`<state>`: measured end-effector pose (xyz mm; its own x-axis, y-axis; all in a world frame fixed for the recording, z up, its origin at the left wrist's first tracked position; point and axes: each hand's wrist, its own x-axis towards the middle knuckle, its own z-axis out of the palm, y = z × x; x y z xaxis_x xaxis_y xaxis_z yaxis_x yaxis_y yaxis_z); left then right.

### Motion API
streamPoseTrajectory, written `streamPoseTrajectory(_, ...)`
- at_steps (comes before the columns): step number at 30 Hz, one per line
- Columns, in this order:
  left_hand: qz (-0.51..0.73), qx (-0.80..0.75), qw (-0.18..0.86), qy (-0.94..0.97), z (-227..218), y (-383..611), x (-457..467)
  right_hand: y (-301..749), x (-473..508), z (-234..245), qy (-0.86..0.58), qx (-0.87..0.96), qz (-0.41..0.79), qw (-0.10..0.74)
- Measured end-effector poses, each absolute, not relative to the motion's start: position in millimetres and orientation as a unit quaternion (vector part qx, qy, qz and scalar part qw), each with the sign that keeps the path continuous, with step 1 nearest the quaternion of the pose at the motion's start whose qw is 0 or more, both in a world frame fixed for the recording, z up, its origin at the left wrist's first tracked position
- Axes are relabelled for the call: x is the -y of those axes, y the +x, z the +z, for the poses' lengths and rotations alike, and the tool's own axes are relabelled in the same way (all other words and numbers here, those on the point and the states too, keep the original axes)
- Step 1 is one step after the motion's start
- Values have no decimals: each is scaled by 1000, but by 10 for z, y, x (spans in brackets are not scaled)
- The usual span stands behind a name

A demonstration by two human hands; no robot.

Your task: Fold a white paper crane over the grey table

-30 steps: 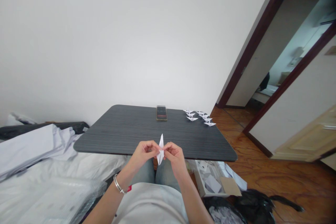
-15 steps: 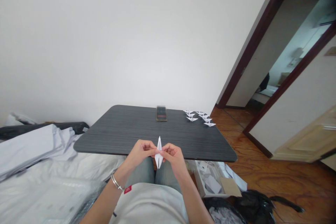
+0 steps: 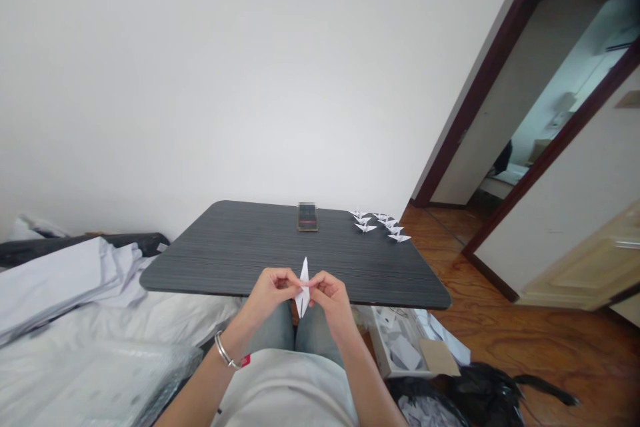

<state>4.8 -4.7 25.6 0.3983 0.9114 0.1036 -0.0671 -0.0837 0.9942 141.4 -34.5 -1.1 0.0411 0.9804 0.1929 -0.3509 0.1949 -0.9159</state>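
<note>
A narrow folded piece of white paper (image 3: 303,280) stands upright between both hands, its point up, just in front of the near edge of the dark grey table (image 3: 240,253). My left hand (image 3: 271,291) pinches its left side and my right hand (image 3: 331,296) pinches its right side, fingers curled. A silver bracelet is on my left wrist. Several finished white paper cranes (image 3: 380,223) sit in rows at the table's far right corner.
A small dark box (image 3: 307,216) stands at the table's far edge. White bedding (image 3: 75,320) lies to the left. A cardboard box with paper sheets (image 3: 407,347) and a black bag (image 3: 480,387) are on the wooden floor at right. A doorway opens at right.
The hands and the folded paper dipped slightly and came back up a little; the grip on the paper is the same. Nothing on the table has moved.
</note>
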Motion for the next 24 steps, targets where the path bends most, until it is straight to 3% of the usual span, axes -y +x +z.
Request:
streamPoseTrajectory(5,414,-337,541,650,265,16,37,1424,334,-37,-352,449,515,640)
streamPoseTrajectory(15,391,-347,595,610,334,-11,90,1393,374,-37,-358,468,495,638)
streamPoseTrajectory(24,425,-383,580,580,279,16,73,1378,384,-41,-363,467,487,643)
